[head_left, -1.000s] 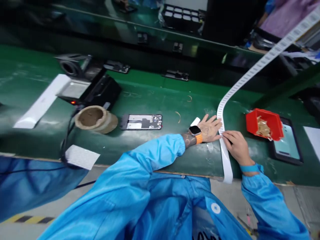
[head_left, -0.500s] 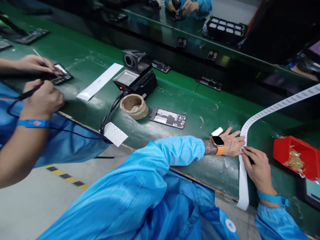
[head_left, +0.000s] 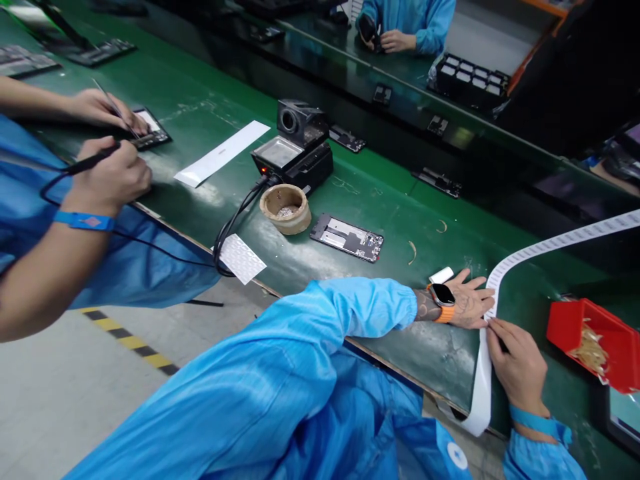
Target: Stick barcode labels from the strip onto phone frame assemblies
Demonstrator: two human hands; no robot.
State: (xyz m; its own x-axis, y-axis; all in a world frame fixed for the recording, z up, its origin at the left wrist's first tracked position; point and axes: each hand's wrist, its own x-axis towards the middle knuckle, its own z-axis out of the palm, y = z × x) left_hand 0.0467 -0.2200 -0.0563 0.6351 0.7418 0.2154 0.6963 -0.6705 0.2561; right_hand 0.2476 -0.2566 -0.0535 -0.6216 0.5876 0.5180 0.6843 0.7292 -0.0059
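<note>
A long white label strip (head_left: 555, 248) with printed marks curves in from the right and hangs over the table's front edge. My left hand (head_left: 467, 303) lies flat with fingers spread, its fingertips on the strip's left side. Just below it, the thumb and forefinger of my right hand (head_left: 520, 363) pinch together at the strip. A small white cylinder (head_left: 441, 275) lies beside my left wrist. Farther left on the bench rests an opened phone chassis (head_left: 347, 238), its circuit board showing.
A red bin (head_left: 565, 327) of yellowish scraps stands at right. Left are a clay-coloured bowl (head_left: 286, 210), a black soldering stand (head_left: 305, 143) with cables, and a white sheet (head_left: 223, 153). A co-worker's hands (head_left: 113, 167) hold a soldering iron and tweezers over a phone.
The view has shifted, so the bench appears farther right. Both my hands stay at the strip; its lower, hanging end now bows more to the left.
</note>
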